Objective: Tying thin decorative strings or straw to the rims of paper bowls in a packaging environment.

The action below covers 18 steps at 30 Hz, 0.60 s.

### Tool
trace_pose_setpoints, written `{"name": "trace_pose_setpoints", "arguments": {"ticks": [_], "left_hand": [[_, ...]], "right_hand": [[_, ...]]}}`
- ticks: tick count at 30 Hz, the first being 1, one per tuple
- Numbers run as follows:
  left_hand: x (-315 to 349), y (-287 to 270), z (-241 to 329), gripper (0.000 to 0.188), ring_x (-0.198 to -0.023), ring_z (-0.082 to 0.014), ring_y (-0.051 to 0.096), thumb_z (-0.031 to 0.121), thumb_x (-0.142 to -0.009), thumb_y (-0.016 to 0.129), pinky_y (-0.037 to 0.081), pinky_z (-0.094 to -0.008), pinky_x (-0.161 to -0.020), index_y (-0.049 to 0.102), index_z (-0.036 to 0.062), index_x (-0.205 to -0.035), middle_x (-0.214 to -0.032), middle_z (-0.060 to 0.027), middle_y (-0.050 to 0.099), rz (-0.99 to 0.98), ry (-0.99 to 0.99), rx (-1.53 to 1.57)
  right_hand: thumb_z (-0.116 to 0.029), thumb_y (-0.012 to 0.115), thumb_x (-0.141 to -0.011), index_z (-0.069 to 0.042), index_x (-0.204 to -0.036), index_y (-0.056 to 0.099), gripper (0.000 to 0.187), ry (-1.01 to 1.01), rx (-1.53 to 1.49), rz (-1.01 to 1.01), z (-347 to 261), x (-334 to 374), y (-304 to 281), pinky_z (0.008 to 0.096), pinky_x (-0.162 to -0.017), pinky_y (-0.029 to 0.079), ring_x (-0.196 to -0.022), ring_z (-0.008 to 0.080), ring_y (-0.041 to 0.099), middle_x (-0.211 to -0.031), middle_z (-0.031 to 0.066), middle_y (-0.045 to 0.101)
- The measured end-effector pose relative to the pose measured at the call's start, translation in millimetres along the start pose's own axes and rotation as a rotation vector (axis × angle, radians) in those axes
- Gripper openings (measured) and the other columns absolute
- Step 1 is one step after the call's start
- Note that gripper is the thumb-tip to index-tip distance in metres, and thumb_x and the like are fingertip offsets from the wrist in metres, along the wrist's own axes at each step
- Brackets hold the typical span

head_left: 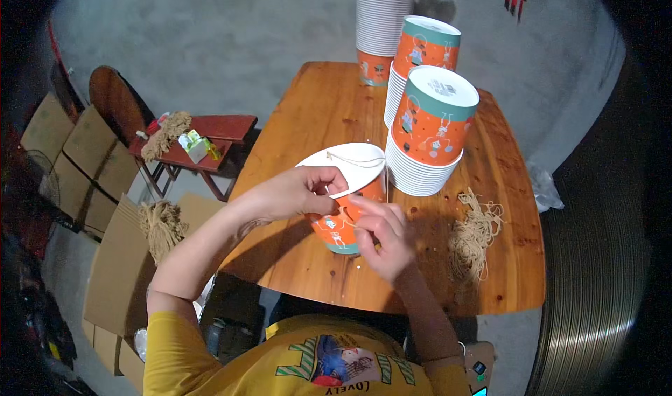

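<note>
An orange paper bucket (333, 232) with a green base band stands tilted near the table's front edge, its white inside turned up toward me. A thin piece of twine (355, 161) lies across the bucket's mouth. My left hand (316, 190) is closed on the near rim, thumb outside and fingers reaching inside. Against the outer wall just below that rim, my right hand (385, 236) has its index finger touching the bucket and its other fingers curled. Whatever sits between those right fingers, if anything, is too small to make out.
Stacks of upside-down buckets (435, 126) rise behind on the wooden table (308, 109), with a taller stack (383, 18) at the back. Loose twine (477, 235) lies at right. Left are a red bench (217, 126), a twine bundle (162, 228) and cardboard boxes (115, 277).
</note>
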<state>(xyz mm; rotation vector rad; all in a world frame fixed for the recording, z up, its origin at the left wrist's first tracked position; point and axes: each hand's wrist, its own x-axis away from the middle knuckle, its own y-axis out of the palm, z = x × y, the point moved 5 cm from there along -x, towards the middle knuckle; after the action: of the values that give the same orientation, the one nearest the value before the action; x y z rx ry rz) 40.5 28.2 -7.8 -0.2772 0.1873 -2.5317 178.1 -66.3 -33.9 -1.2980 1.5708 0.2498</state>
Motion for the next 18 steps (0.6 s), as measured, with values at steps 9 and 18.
{"name": "trace_pose_setpoints", "arguments": {"ticks": [9, 18], "left_hand": [[-2, 13, 0, 0.016, -0.072, -0.0045, 0.049, 0.0, -0.079, 0.056, 0.043, -0.0215, -0.062, 0.053, 0.0048, -0.094, -0.078, 0.0029, 0.054, -0.009, -0.019, -0.057], [-3, 26, 4, 0.015, -0.075, -0.0067, 0.051, 0.002, -0.079, 0.057, 0.044, -0.0235, -0.067, 0.054, 0.0041, -0.094, -0.079, 0.001, 0.056, -0.02, 0.025, -0.202]], "right_hand": [[0.003, 0.058, -0.077, -0.003, -0.09, 0.052, 0.015, 0.013, -0.026, 0.007, 3, 8, -3, 0.0367, -0.069, 0.047, -0.076, 0.027, 0.057, -0.101, 0.0136, 0.061], [0.002, 0.055, -0.079, -0.004, -0.091, 0.05, 0.014, -0.004, 0.081, -0.041, 2, 13, -8, 0.0368, -0.07, 0.047, -0.079, 0.0274, 0.058, -0.103, 0.0135, 0.062]]}}
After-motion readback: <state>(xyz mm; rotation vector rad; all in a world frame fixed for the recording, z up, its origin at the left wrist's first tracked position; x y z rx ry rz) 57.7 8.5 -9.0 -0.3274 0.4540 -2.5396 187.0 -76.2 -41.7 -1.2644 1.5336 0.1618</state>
